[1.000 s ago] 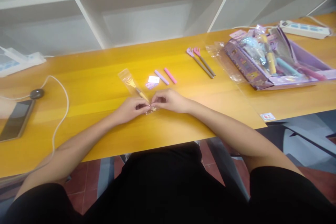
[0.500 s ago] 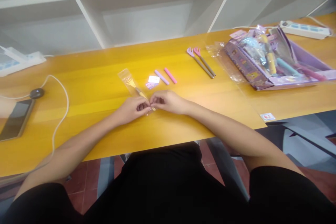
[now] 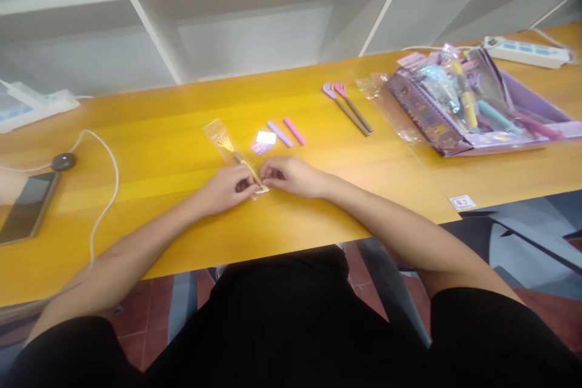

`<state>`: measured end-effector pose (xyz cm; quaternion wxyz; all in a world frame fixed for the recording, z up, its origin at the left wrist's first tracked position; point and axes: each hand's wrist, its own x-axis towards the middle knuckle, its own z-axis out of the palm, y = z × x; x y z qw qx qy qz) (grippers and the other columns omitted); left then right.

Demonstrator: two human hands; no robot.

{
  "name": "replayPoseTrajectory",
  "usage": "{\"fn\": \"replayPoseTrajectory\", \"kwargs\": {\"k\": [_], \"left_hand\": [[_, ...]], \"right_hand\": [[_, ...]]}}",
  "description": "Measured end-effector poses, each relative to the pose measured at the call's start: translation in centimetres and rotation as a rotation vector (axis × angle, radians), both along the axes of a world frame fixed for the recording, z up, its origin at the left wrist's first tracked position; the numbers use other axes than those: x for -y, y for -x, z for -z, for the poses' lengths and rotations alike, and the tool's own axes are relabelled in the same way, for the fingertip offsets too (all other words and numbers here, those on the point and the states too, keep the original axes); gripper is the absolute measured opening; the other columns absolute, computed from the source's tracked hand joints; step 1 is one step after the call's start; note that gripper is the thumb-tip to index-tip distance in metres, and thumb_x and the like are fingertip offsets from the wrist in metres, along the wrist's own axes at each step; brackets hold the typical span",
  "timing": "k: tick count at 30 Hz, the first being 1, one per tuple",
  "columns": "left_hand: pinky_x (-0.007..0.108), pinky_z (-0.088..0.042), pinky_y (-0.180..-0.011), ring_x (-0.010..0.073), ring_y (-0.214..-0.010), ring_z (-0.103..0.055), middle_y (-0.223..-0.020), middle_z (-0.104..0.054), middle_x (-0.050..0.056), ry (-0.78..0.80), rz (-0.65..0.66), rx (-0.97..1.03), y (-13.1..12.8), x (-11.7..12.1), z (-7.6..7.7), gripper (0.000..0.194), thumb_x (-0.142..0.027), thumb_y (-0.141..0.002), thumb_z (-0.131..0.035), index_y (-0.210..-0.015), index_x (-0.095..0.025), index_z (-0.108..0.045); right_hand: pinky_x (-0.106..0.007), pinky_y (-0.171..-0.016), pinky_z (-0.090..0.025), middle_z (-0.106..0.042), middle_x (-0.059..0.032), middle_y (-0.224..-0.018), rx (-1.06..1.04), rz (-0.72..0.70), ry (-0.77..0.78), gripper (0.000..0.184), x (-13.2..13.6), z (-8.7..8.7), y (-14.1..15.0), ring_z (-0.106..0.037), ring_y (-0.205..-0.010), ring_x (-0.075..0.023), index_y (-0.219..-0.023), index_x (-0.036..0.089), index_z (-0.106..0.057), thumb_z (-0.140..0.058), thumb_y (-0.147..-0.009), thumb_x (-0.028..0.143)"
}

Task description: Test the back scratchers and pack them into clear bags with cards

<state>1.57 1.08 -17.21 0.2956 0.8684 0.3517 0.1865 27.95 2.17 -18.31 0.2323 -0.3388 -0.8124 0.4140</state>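
Observation:
A yellow hand-shaped back scratcher (image 3: 226, 143) lies slantwise in a clear plastic bag (image 3: 213, 129) on the table. My left hand (image 3: 227, 189) pinches the bag's near end from the left, thumb and fingertips together. From the other side, my right hand (image 3: 295, 176) has its fingers closed on the same end, by the tip of the scratcher's handle. A small gap now separates the fingertips of both hands, with the handle showing between them. Just beyond are small cards (image 3: 264, 142), a purple stick (image 3: 279, 134) and a pink stick (image 3: 295, 131).
Farther right lie a purple back scratcher (image 3: 346, 108) and a pink one (image 3: 354, 107). A purple display box (image 3: 422, 112) of bagged items stands at the right. Left are a phone (image 3: 30, 206) and a cable (image 3: 116, 170); power strips (image 3: 527, 51) sit at both sides.
My left hand has drawn slightly left, away from my right fingertips, uncovering more of the scratcher's handle. My right hand has hardly moved.

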Motion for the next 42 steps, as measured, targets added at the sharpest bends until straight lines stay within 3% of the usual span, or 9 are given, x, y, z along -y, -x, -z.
{"fn": "replayPoseTrajectory", "kwargs": {"k": [6,12,16,21,25,34,39,42], "left_hand": [[0.029,-0.038,-0.071,0.0153,-0.074,-0.050,-0.084,-0.056,0.001,-0.092,0.036,-0.016,0.0,0.1,0.5,0.027,-0.027,-0.102,-0.065,-0.082,-0.022,-0.047],[0.029,-0.044,-0.070,0.0147,-0.071,-0.054,-0.087,-0.063,0.001,-0.093,0.115,-0.067,0.3,-0.1,0.4,0.008,-0.020,-0.105,-0.058,-0.098,-0.021,-0.060],[0.029,-0.047,-0.072,0.0156,-0.074,-0.059,-0.092,-0.066,0.002,-0.108,0.134,-0.089,0.4,-0.1,0.4,0.013,-0.020,-0.108,-0.056,-0.113,-0.021,-0.067],[0.030,-0.047,-0.074,0.0171,-0.076,-0.059,-0.087,-0.064,0.002,-0.155,0.133,-0.117,0.4,-0.3,0.9,0.006,-0.019,-0.108,-0.058,-0.106,-0.020,-0.063],[0.032,-0.050,-0.081,0.0197,-0.086,-0.064,-0.096,-0.068,0.007,-0.207,0.165,-0.126,0.5,-0.4,1.2,0.010,-0.017,-0.107,-0.056,-0.102,-0.020,-0.064],[0.035,-0.053,-0.087,0.0223,-0.091,-0.065,-0.103,-0.071,0.009,-0.218,0.273,-0.176,0.8,-0.5,0.2,0.013,-0.020,-0.107,-0.055,-0.102,-0.020,-0.067],[0.038,-0.054,-0.089,0.0241,-0.092,-0.066,-0.100,-0.072,0.009,-0.191,0.253,-0.205,0.5,-0.8,0.7,0.020,-0.031,-0.112,-0.057,-0.098,-0.021,-0.066],[0.036,-0.055,-0.090,0.0237,-0.094,-0.069,-0.102,-0.074,0.009,-0.165,0.213,-0.207,0.4,-0.9,1.1,0.017,-0.033,-0.114,-0.058,-0.108,-0.020,-0.068]], "right_hand": [[-0.028,-0.082,-0.048,-0.076,-0.0031,-0.093,-0.002,0.001,-0.029,0.006,0.1,0.2,0.2,-0.067,-0.083,-0.0153,-0.108,0.017,-0.069,-0.074,-0.105,0.020],[-0.029,-0.083,-0.046,-0.075,-0.0031,-0.095,0.010,0.013,-0.079,0.004,0.0,0.7,0.2,-0.065,-0.084,-0.0161,-0.109,0.018,-0.066,-0.069,-0.108,0.021],[-0.029,-0.083,-0.044,-0.075,-0.0035,-0.096,0.035,0.017,-0.116,0.002,0.1,0.9,0.2,-0.064,-0.086,-0.0168,-0.109,0.019,-0.066,-0.067,-0.108,0.020],[-0.029,-0.083,-0.041,-0.073,-0.0047,-0.098,0.071,0.007,-0.183,0.004,0.1,1.0,0.2,-0.062,-0.087,-0.0174,-0.108,0.018,-0.068,-0.066,-0.110,0.022],[-0.030,-0.085,-0.042,-0.071,-0.0052,-0.100,0.093,-0.033,-0.229,0.008,-0.3,1.1,-0.1,-0.061,-0.090,-0.0176,-0.107,0.018,-0.072,-0.065,-0.111,0.021],[-0.031,-0.090,-0.045,-0.073,-0.0075,-0.113,0.141,-0.094,-0.262,0.012,-0.4,1.0,-0.5,-0.064,-0.098,-0.0186,-0.109,0.018,-0.073,-0.062,-0.113,0.024],[-0.032,-0.085,-0.043,-0.072,-0.0072,-0.110,0.175,-0.080,-0.249,0.019,-0.1,0.8,-0.2,-0.062,-0.093,-0.0189,-0.109,0.019,-0.071,-0.066,-0.115,0.036],[-0.031,-0.083,-0.041,-0.071,-0.0063,-0.107,0.195,-0.070,-0.240,0.019,0.0,0.6,-0.1,-0.060,-0.091,-0.0181,-0.109,0.019,-0.070,-0.069,-0.114,0.037]]}}
